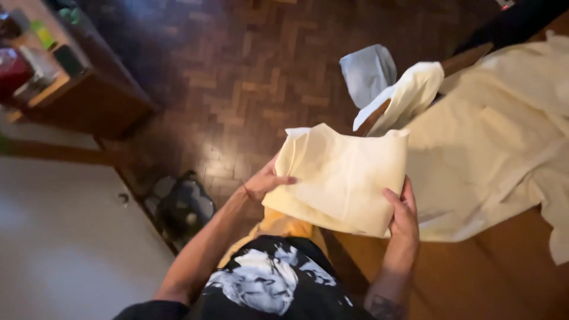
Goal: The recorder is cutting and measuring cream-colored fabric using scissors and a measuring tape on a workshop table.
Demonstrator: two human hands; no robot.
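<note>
I hold a folded pale yellow cloth up in front of me with both hands. My left hand grips its left edge, thumb lying across the front. My right hand pinches its lower right corner. A larger sheet of the same pale yellow fabric lies spread and rumpled over a wooden table to the right, with one end draped over a wooden bar.
A grey cloth hangs behind the bar. Dark herringbone parquet floor fills the centre. A wooden shelf with small items stands upper left. A dark round object sits on the floor beside a white surface.
</note>
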